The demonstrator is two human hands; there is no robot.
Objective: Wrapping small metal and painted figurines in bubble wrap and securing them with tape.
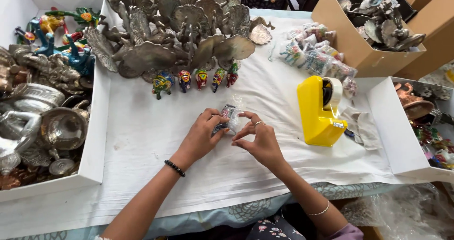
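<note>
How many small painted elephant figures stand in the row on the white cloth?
5. They stand side by side below the metal peacocks: at and. Wrapped ones elsewhere may be hidden.

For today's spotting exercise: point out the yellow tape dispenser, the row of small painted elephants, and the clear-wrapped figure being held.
yellow tape dispenser point(318, 112), head view, on its yellow side wall.
row of small painted elephants point(201, 78), head view, on the middle elephant.
clear-wrapped figure point(229, 115), head view, on the wrap between both hands.

You're at a craft packing workshop: a cloth-covered tabletop point(156, 140) crowded with metal peacocks point(179, 27), painted elephants point(196, 79), boxes point(359, 46) of figurines, wrapped pieces point(312, 55) and a yellow tape dispenser point(319, 110).
</note>
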